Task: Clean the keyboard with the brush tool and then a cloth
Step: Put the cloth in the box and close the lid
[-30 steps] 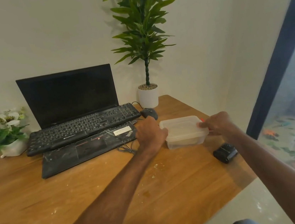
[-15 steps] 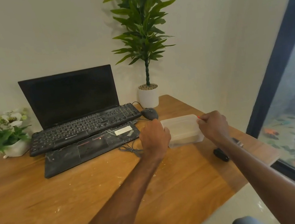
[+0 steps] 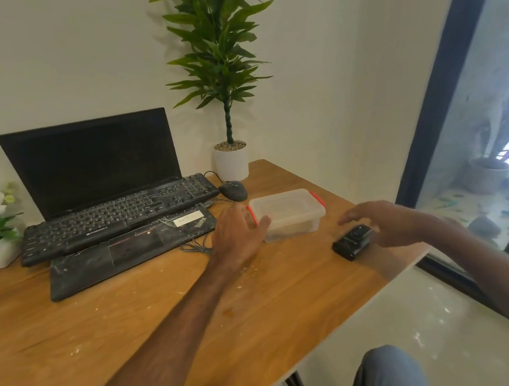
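Wooden table with laptop, plastic box, mouse, two potted plants.

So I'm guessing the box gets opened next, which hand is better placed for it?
Probably the left hand: it is open right beside the plastic box, at its red clip. The right hand is open too, but hovers apart over the small black device.

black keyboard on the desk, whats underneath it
The black keyboard rests on an open laptop, covering the laptop's own keys. Only its touchpad strip and dark screen show.
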